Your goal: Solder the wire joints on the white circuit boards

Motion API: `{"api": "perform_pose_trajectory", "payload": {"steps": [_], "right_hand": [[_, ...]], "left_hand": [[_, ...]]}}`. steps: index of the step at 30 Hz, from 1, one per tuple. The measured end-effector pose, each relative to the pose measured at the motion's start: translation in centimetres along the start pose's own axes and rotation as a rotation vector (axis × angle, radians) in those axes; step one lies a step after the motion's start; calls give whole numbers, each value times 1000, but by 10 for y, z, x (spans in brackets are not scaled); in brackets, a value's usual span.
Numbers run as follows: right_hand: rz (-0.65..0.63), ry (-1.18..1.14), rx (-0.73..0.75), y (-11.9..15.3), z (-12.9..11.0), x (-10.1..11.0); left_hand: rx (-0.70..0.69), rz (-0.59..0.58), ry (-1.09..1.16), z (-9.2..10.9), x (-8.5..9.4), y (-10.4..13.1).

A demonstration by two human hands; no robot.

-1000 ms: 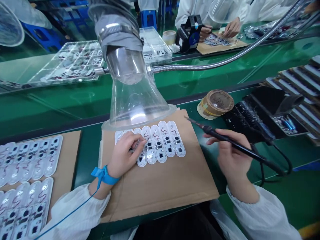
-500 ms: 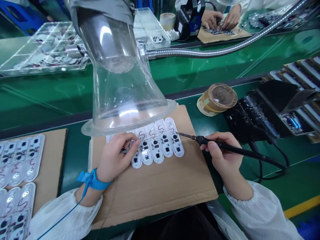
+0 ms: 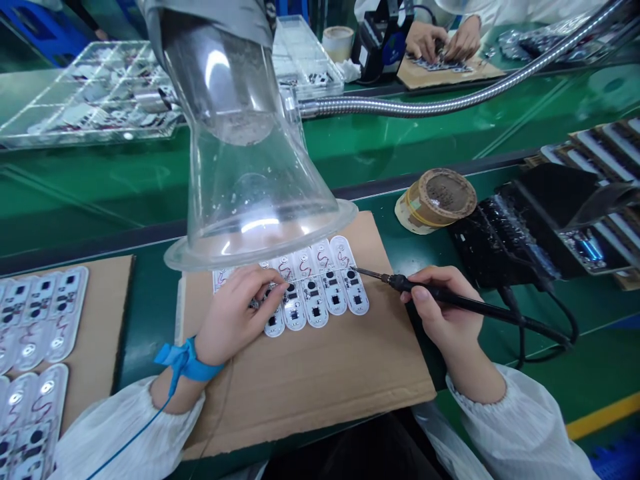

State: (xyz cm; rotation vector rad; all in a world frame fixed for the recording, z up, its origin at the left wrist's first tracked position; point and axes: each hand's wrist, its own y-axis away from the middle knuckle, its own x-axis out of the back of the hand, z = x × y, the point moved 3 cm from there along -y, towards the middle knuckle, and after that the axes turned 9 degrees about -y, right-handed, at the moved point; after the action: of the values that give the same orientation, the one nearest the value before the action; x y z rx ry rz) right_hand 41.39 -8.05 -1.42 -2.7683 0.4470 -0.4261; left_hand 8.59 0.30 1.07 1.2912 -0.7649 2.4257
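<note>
A row of several white circuit boards point(image 3: 315, 303) with red wires lies on a cardboard sheet point(image 3: 320, 373). My left hand point(image 3: 245, 300), with a blue strap at the wrist, rests over the row's left end. Its thumb and forefinger pinch a thin wire-like strand that runs right across the boards. In my right hand point(image 3: 447, 310) is a black soldering iron point(image 3: 435, 293), its thin tip at the upper middle of the rightmost board. A clear funnel-shaped hood point(image 3: 255, 180) hangs over the row's far edge and partly covers it.
More boards point(image 3: 45, 307) lie on cardboard at the left. A round container point(image 3: 440, 197) stands behind my right hand, beside black equipment point(image 3: 505, 240) with cables. Clear parts trays point(image 3: 95, 93) sit at the back. Across the bench, another person's hands point(image 3: 445, 43) work near a flexible metal arm point(image 3: 425, 107).
My left thumb and forefinger have shifted slightly right over the boards. The iron's tip remains at the rightmost board, and the view has moved a little.
</note>
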Motion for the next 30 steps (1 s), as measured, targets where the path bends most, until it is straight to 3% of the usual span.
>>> {"api": "perform_pose_trajectory", "payload": {"steps": [6,16,30], "right_hand": [[68,-118,-7,1,1,2],[-56,-70,-3,-2,2,-5],[-116,31,80,-4,-4,-5]], "left_hand": [[50,79,-10,-1,4,2],[65,53,1,-3,3,2],[-10,37,21,1,1,-1]]}}
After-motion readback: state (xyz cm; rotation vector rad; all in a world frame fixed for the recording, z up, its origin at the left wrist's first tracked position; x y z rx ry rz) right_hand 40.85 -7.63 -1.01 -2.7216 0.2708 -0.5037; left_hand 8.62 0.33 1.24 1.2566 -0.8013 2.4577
